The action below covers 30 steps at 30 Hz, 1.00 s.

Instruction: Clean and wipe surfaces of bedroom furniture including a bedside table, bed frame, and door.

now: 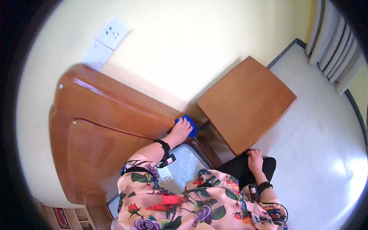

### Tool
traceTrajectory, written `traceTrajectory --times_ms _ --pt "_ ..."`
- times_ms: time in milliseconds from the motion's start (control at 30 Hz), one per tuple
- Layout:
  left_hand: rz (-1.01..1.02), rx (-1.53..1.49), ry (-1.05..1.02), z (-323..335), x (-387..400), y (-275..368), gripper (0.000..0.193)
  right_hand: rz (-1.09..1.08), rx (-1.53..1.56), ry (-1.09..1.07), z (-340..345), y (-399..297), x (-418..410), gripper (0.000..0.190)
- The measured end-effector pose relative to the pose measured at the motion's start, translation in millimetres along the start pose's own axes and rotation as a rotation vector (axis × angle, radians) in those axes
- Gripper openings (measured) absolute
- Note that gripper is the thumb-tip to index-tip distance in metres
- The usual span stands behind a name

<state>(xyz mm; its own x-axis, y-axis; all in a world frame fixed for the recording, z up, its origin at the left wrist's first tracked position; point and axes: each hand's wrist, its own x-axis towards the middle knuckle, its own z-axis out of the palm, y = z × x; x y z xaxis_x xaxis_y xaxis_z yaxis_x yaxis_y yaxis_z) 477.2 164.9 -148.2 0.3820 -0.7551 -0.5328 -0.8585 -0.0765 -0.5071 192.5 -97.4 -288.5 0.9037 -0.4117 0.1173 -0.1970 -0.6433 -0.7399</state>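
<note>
My left hand presses a bunched blue cloth against the lower right end of a glossy brown wooden headboard. Its fingers curl over the cloth and hide part of it. On my black-clad knee rests my right hand, loosely bent and holding nothing. Just beyond it is the near corner of a brown wooden nightstand. Below my left wrist lies a mattress in a clear plastic cover, with a white label bearing print.
A narrow gap separates the nightstand from the bed's wooden side rail. Pale wall rises behind, with a white switch and socket plate. Grey curtains hang at the upper right above light floor tiles. Wooden shelving shows at lower left.
</note>
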Motion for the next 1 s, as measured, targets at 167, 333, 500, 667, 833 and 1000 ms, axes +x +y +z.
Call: traceTrajectory --times_ms 167,333,500,667,833,1000 --pt "-0.155 0.01 -0.151 -85.2 -39.0 -79.0 0.036 0.213 -0.034 -0.374 -40.6 37.4 -3.9 0.017" --pt "-0.512 0.148 -0.271 -198.9 -111.7 -184.6 0.029 0.178 -0.13 -0.649 -104.1 13.8 16.0 0.018" --pt "-0.742 0.247 -0.133 -276.7 -185.6 -255.0 0.021 -0.104 -0.163 -0.784 -121.3 -23.3 85.3 0.019" --pt "-1.011 -0.018 0.361 -285.2 -248.9 -278.2 0.017 -0.285 -0.127 -0.621 -132.8 -109.2 173.9 0.019" --pt "-1.062 -0.013 0.809 -271.5 -235.0 -251.1 0.018 -0.339 -0.033 -0.595 -104.3 -156.8 196.6 0.02" --pt "-0.525 -0.301 0.53 -246.9 -162.0 -195.4 0.014 -0.213 0.197 -0.973 -85.7 -186.7 182.5 0.03"
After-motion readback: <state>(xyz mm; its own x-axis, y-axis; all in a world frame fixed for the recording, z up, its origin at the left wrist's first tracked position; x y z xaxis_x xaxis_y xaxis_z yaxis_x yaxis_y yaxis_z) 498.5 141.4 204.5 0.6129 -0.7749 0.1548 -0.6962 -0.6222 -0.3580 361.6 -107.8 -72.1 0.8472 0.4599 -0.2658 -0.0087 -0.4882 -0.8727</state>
